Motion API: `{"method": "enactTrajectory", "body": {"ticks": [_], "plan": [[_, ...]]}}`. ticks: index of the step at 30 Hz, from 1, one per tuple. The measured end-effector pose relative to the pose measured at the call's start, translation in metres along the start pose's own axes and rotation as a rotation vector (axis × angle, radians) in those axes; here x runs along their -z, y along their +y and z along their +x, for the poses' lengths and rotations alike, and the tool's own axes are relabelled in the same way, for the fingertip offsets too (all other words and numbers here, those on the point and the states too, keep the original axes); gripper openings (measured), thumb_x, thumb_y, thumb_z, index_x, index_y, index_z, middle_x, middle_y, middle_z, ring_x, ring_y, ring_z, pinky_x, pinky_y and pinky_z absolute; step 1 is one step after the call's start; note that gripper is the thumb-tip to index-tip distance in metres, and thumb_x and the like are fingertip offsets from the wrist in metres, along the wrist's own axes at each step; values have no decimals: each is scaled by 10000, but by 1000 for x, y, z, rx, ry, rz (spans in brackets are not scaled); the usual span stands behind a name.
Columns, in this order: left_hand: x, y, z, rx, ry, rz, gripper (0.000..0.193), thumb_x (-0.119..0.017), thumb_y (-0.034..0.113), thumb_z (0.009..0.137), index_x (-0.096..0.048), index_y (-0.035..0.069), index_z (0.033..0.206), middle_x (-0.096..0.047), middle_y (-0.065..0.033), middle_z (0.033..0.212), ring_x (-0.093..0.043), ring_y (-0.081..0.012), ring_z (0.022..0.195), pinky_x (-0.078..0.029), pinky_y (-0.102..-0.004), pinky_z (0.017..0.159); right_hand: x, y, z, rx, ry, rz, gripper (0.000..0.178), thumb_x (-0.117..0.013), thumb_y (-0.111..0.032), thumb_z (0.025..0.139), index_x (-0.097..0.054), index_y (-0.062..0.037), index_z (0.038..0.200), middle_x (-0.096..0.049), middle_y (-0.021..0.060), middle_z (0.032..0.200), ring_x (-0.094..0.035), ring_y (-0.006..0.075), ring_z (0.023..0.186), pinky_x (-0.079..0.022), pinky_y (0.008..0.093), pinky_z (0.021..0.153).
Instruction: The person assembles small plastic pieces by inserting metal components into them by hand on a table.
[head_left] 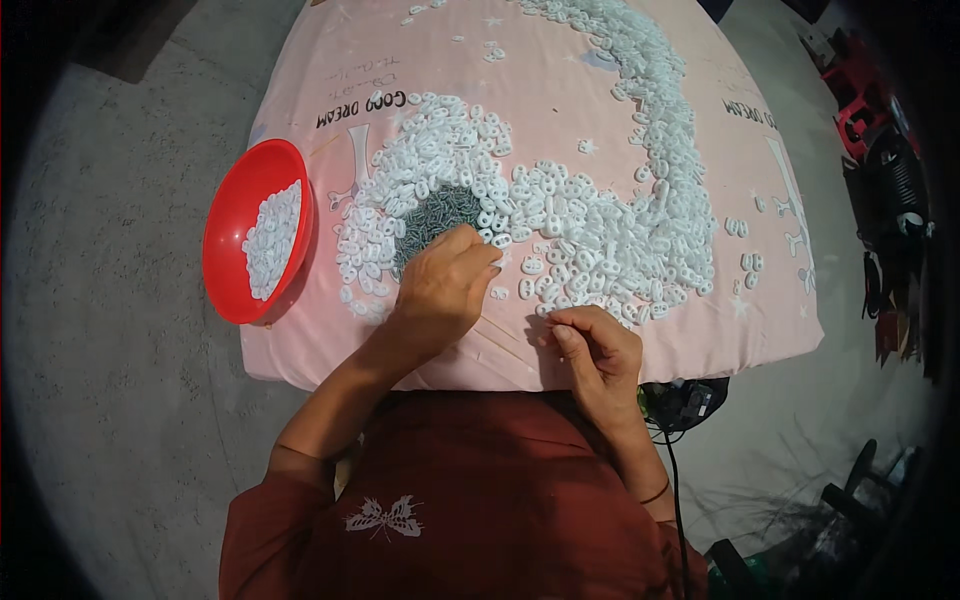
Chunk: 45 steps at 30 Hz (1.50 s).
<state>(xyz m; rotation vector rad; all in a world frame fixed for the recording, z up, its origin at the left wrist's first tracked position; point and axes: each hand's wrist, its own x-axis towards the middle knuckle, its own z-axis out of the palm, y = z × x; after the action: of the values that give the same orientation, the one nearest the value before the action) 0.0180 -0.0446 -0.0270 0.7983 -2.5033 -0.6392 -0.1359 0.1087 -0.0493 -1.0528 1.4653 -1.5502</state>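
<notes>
My left hand (pixel 445 287) is closed in a pinch at the near edge of a heap of small dark grey rod-like pieces (pixel 437 218). A bit of white shows at its fingertips, apparently one of the small white oval plastic pieces with slots. Those white pieces (pixel 425 150) lie in a thick band around the dark heap, and a larger pile (pixel 610 240) spreads to the right. At the near edge of that pile, my right hand (pixel 605 362) has thumb and forefinger drawn together. Whatever sits between them is too small to make out.
A red bowl (pixel 222 250) partly filled with white pieces stands at the table's left edge. Everything rests on a pink printed cloth (pixel 510 60). A thin stick (pixel 500 338) lies between my hands. Below the near right edge hangs a dark object (pixel 692 403) with a cable.
</notes>
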Motion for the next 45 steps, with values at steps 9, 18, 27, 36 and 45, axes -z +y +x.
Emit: {"method": "enactTrajectory", "body": {"ticks": [9,18,27,36,45], "plan": [[1,1,0,32,40,-91,102,-586,-16,864,-634,-39,951,-563,-119,817,-585,-241,732,-465,-332,654,-7,6,6,14,23,47,98,-609,-4,928,-671,49,983,-681,110,855,-669,144,730,-529,250,669],[-6,15,-7,534,-295,-945,171,-545,69,956,-622,-40,1062,-609,-5,869,-532,-46,764,-467,-204,693,-11,13,5,-57,81,190,189,-619,17,917,-646,53,1101,-685,102,900,-678,136,749,-539,236,680],[-13,25,-11,486,-338,-940,146,-536,30,960,-618,-35,1062,-609,-14,855,-558,-66,781,-479,-216,725,-4,7,6,-115,7,230,148,-574,-3,961,-625,74,1077,-694,101,888,-663,127,787,-537,235,724],[-10,26,-13,495,-314,-856,153,-522,51,965,-608,-29,1064,-609,-22,859,-563,-76,782,-480,-221,715,-2,12,4,-157,82,406,169,-559,-4,968,-620,74,1105,-688,106,899,-664,116,768,-537,225,693],[-12,26,-14,577,-343,-993,150,-525,72,977,-599,-17,1072,-627,-39,868,-578,-85,765,-487,-226,710,0,14,3,-137,76,356,200,-528,1,978,-631,70,1136,-688,97,915,-677,123,805,-538,221,702]]}}
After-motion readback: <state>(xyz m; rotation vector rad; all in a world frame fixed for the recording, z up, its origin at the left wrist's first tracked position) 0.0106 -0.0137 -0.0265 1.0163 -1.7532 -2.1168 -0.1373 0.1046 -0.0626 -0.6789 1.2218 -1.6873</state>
